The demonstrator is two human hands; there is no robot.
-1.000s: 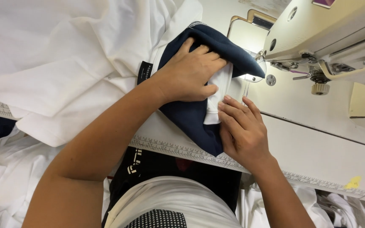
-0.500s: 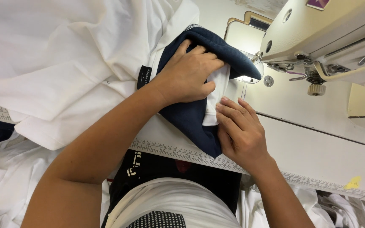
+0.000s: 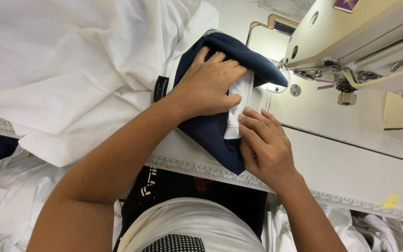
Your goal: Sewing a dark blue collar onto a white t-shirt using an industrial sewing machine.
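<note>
Navy fabric [image 3: 211,135] lies folded at the middle of the frame, on the pale bench [image 3: 350,154] just short of the sewing machine [image 3: 360,42] at the upper right. The left hand [image 3: 208,86] presses flat on top of it, fingers curled over the fold. The right hand [image 3: 264,144] sits just below, fingertips pressed together against a white strip [image 3: 239,107] tucked between the navy layers. To my eye, doing this well means keeping the strip's edge lined up with the navy edge and holding the layers flat. White cloth [image 3: 71,70] is heaped across the upper left, and a ruler strip [image 3: 201,169] runs along the bench edge.
</note>
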